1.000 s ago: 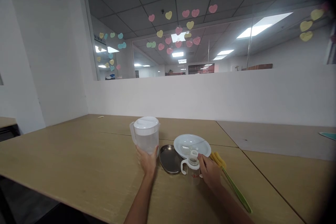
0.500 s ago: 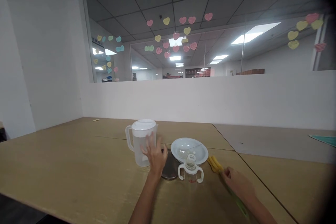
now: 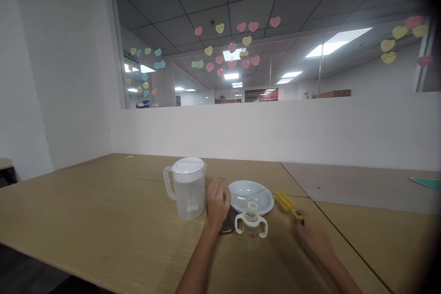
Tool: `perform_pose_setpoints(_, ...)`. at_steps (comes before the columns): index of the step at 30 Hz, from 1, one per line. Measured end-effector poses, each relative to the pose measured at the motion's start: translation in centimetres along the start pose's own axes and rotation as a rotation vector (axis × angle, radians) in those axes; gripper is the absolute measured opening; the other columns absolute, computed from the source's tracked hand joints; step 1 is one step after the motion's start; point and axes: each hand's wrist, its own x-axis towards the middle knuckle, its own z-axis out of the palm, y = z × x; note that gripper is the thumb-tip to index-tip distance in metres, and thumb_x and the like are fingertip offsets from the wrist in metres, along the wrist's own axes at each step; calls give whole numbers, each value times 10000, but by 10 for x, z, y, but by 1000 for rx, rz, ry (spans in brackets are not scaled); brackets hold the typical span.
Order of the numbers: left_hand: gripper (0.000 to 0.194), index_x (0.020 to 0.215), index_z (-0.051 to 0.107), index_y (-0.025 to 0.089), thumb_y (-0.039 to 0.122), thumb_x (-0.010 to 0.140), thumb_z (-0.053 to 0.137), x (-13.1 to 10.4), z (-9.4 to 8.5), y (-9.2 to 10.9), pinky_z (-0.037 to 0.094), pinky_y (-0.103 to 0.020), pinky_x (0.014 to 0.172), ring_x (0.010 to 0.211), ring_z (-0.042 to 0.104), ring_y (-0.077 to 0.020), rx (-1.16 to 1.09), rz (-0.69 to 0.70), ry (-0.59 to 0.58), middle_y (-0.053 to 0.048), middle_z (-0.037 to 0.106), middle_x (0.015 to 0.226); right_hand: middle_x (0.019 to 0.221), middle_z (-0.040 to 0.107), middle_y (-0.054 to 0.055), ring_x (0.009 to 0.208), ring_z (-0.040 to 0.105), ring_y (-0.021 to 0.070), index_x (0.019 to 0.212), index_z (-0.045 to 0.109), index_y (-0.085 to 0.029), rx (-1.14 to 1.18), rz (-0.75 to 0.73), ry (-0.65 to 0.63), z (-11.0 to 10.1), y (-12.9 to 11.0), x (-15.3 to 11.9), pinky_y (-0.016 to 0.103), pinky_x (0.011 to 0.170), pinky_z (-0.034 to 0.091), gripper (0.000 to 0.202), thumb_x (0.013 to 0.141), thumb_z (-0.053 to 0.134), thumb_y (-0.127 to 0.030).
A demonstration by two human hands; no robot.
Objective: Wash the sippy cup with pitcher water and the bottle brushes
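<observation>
My right hand [image 3: 313, 236], fingers closed, grips the green handle of a bottle brush [image 3: 285, 202] with a yellow sponge head. The brush head is lifted beside the white bowl's right rim. My left hand [image 3: 218, 204] is open, fingers loosely bent and thumb apart, above a dark round plate-like disc [image 3: 228, 226] that it partly hides. Whether it touches the disc I cannot tell. Between my hands stands a clear baby bottle [image 3: 251, 225] with two white handles and no cap on its neck. Behind it, the white bowl [image 3: 237, 187] holds small clear and white parts.
A translucent lidded pitcher [image 3: 189, 193] stands left of my left hand, its handle pointing left. The wooden table [image 3: 103, 220] has seams running across it. A teal-and-white flat item [image 3: 427, 183] lies far right. A white wall [image 3: 206, 133] with a window borders the back.
My left hand has moved right, away from the pitcher's front to over the dark disc. My right hand has raised the brush from the tabletop and tilted it.
</observation>
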Motion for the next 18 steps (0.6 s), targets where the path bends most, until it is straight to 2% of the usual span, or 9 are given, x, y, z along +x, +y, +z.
perform_pose_setpoints(2, 319, 1081, 585, 196, 184, 849, 367, 11, 17, 10, 368, -350, 972, 1072, 531, -187, 4, -111, -391, -83, 613, 1115, 810, 668, 98, 724, 621, 230, 1153, 532, -165, 27, 39, 129, -10, -14, 3, 271, 548, 353, 416, 871, 269, -321)
perform_pose_setpoints(5, 178, 804, 678, 176, 174, 745, 510, 23, 42, 16, 471, -293, 762, 791, 627, -187, 25, -174, -611, -79, 689, 824, 851, 673, 102, 723, 621, 224, 1165, 531, -184, 84, 51, 214, -13, -40, 7, 265, 552, 344, 423, 878, 270, -352)
perform_pose_setpoints(7, 96, 662, 670, 160, 146, 672, 575, 25, 54, 17, 475, -297, 706, 719, 631, -198, 66, -209, -686, -85, 681, 716, 888, 673, 106, 737, 620, 223, 1151, 540, -188, 110, 67, 215, -7, -53, 8, 260, 549, 337, 413, 878, 285, -365)
perform_pose_setpoints(9, 47, 614, 653, 142, 123, 635, 615, 26, 64, 17, 474, -325, 712, 734, 633, -217, 114, -249, -746, -96, 674, 699, 871, 676, 100, 736, 619, 220, 1107, 561, -194, 121, 63, 185, 2, -60, 6, 256, 545, 329, 395, 881, 290, -371)
perform_pose_setpoints(11, 27, 633, 641, 127, 147, 647, 652, 27, 69, 18, 475, -353, 738, 763, 631, -213, 154, -278, -807, -84, 671, 718, 861, 677, 91, 734, 617, 216, 1065, 576, -203, 115, 43, 156, 9, -62, 3, 252, 543, 318, 366, 879, 305, -365)
perform_pose_setpoints(14, 136, 715, 630, 122, 256, 730, 648, 31, 73, 18, 473, -370, 787, 795, 621, -168, 183, -307, -873, -42, 665, 767, 863, 677, 78, 727, 612, 206, 1033, 586, -210, 113, 30, 144, 11, -60, -2, 248, 540, 306, 334, 872, 329, -352)
perform_pose_setpoints(16, 121, 707, 640, 129, 247, 710, 663, 33, 70, 18, 462, -361, 798, 807, 622, -179, 176, -312, -864, -49, 670, 768, 860, 676, 76, 724, 608, 200, 1029, 591, -209, 122, 46, 153, 9, -59, -4, 248, 542, 306, 332, 866, 338, -347)
perform_pose_setpoints(18, 51, 698, 666, 148, 180, 658, 666, 32, 63, 18, 444, -339, 798, 832, 623, -214, 152, -305, -795, -74, 681, 773, 864, 674, 79, 737, 606, 200, 1036, 598, -200, 136, 63, 175, 6, -59, -5, 250, 555, 316, 340, 858, 346, -343)
